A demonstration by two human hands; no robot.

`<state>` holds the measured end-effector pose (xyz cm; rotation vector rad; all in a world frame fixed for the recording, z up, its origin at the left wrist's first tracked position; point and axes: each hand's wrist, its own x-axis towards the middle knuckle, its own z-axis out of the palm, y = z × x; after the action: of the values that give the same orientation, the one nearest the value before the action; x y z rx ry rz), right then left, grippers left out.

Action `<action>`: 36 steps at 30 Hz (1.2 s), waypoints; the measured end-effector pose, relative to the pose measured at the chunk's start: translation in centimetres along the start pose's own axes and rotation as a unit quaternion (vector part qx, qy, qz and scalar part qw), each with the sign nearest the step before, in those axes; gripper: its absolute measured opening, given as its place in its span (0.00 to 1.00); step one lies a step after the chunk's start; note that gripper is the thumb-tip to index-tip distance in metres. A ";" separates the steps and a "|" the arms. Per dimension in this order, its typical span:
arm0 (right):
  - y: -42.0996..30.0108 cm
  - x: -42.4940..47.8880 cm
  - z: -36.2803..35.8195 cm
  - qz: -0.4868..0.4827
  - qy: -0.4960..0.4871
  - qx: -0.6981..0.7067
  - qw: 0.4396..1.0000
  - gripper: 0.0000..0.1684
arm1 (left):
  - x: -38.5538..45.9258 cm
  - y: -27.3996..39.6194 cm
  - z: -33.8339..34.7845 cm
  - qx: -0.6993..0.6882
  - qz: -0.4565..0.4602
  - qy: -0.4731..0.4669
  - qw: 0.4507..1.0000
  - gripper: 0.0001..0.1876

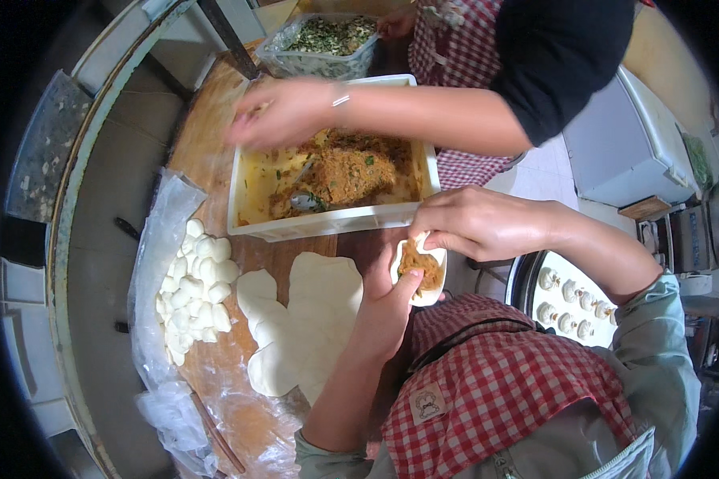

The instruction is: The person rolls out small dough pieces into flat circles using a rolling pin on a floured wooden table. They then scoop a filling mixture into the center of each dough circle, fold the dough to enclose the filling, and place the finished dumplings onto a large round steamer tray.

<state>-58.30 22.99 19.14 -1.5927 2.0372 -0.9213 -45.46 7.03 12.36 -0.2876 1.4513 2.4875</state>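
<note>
In my left hand (389, 299) rests a round dough wrapper (440, 257) with orange-brown filling (420, 269) on it, my thumb pressing on the filling. The fingertips of my right hand (479, 224) pinch the wrapper's upper edge. Just beyond is a white plastic tub (329, 226) holding a mound of minced filling (353, 173) and a metal spoon (304, 201). Flattened dough sheets (323, 311) lie on the wooden table (227, 389) left of my hands, beside a pile of small dough pieces (195, 287).
A co-worker's arm (419, 114) reaches across the tub, its hand blurred. Behind stands a clear container of chopped greens (329, 60). Plastic sheeting (156, 269) and a thin wooden stick (215, 431) lie along the table's left side. Several pleated buns (569, 290) sit on a round tray at right.
</note>
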 end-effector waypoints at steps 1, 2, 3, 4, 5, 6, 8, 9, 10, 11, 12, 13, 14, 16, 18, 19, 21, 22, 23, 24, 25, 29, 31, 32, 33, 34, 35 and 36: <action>0.3 -0.5 0.4 -0.074 0.027 -0.035 0.996 0.09 | -0.2 0.3 0.0 -0.025 -0.028 -0.030 0.999 0.25; 0.4 -1.7 0.5 -0.077 0.022 -0.038 0.996 0.09 | -0.3 0.5 0.0 -0.050 -0.056 -0.061 0.995 0.25; 0.4 -2.5 0.6 -0.038 0.027 -0.018 0.999 0.09 | -0.3 0.5 0.2 -0.075 -0.086 -0.092 0.989 0.25; 0.1 -3.1 0.9 -0.005 0.030 0.005 1.000 0.08 | -0.4 0.6 0.9 -0.055 -0.087 -0.090 0.991 0.26; -0.3 -3.7 1.1 0.029 0.034 0.028 0.999 0.08 | -0.3 0.1 1.3 -0.002 -0.080 -0.073 0.994 0.27; -2.0 -3.8 0.2 0.149 -0.046 0.059 0.986 0.07 | 0.1 -0.7 1.5 0.055 -0.075 -0.059 0.994 0.27; -0.8 -6.2 1.2 0.096 0.003 0.049 0.994 0.07 | 0.4 -0.9 2.5 0.070 -0.097 -0.078 0.990 0.29; -0.3 -7.8 1.7 0.071 0.028 0.044 0.996 0.07 | 0.3 -1.2 2.9 -0.008 -0.104 -0.097 0.990 0.29; -0.7 -9.7 1.5 0.059 0.053 0.017 0.997 0.07 | 0.1 -1.7 3.3 -0.086 -0.114 -0.116 0.983 0.29; -0.8 -11.6 1.9 0.046 0.110 0.024 0.993 0.07 | -0.2 -2.3 3.9 -0.162 -0.125 -0.134 0.970 0.29; -0.8 -13.2 2.4 0.053 0.142 0.020 0.988 0.08 | -0.5 -3.1 5.2 -0.137 -0.128 -0.136 0.973 0.31; -1.3 -14.6 3.0 0.061 0.174 0.011 0.983 0.08 | -0.7 -4.3 6.5 -0.084 -0.122 -0.125 0.981 0.29; -2.6 -15.7 3.4 0.166 0.161 0.058 0.971 0.09 | -0.8 -5.7 7.7 -0.030 -0.113 -0.115 0.986 0.28; -2.6 -18.4 4.7 0.169 0.177 0.061 0.968 0.10 | -0.4 -7.8 9.4 0.076 -0.106 -0.133 0.983 0.23; -1.1 -21.5 7.8 0.110 0.249 0.009 0.962 0.10 | -0.5 -9.0 10.8 0.029 -0.198 -0.152 0.968 0.22; -1.8 -23.2 8.6 0.130 0.270 0.038 0.953 0.09 | -0.8 -9.5 11.5 0.003 -0.248 -0.161 0.955 0.22; -2.7 -25.4 11.4 0.172 0.322 0.053 0.930 0.10 | -1.4 -10.3 12.4 0.028 -0.299 -0.177 0.937 0.22; -3.5 -25.9 12.3 0.208 0.306 0.096 0.924 0.12 | -1.8 -10.7 13.1 0.078 -0.320 -0.146 0.933 0.22; -4.1 -26.3 13.1 0.240 0.292 0.139 0.915 0.13 | -2.0 -11.1 13.7 0.130 -0.335 -0.117 0.926 0.22; -4.5 -26.8 13.8 0.251 0.281 0.123 0.918 0.14 | -1.9 -11.7 13.3 0.115 -0.369 -0.146 0.911 0.24; -4.7 -26.8 14.8 0.254 0.272 0.109 0.922 0.16 | -1.5 -12.0 12.2 0.106 -0.398 -0.169 0.895 0.26; -5.2 -28.4 17.9 0.212 0.421 0.015 0.882 0.12 | -2.2 -11.6 13.5 -0.038 -0.443 -0.175 0.878 0.31; -6.1 -28.4 18.1 0.243 0.453 0.006 0.858 0.10 | -3.0 -12.4 13.7 0.038 -0.401 -0.176 0.898 0.28; -6.7 -28.3 18.1 0.265 0.459 0.014 0.848 0.10 | -3.0 -12.8 14.2 0.126 -0.363 -0.183 0.905 0.28; -7.4 -28.0 17.7 0.285 0.461 0.021 0.840 0.09 | -3.1 -13.3 14.6 0.209 -0.320 -0.188 0.905 0.27; -7.7 -27.9 16.8 0.315 0.400 -0.006 0.861 0.10 | -3.8 -12.7 15.7 0.185 -0.289 -0.172 0.923 0.16; -7.6 -28.2 16.4 0.282 0.404 -0.030 0.870 0.11 | -3.7 -12.6 15.9 0.182 -0.305 -0.198 0.914 0.16; -7.4 -28.5 16.3 0.244 0.409 -0.048 0.878 0.12 | -3.5 -12.3 15.6 0.183 -0.320 -0.219 0.904 0.16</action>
<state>-34.51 45.09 10.39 -0.6473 2.8778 -1.4445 -39.09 26.11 10.80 -0.0947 1.3167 1.5923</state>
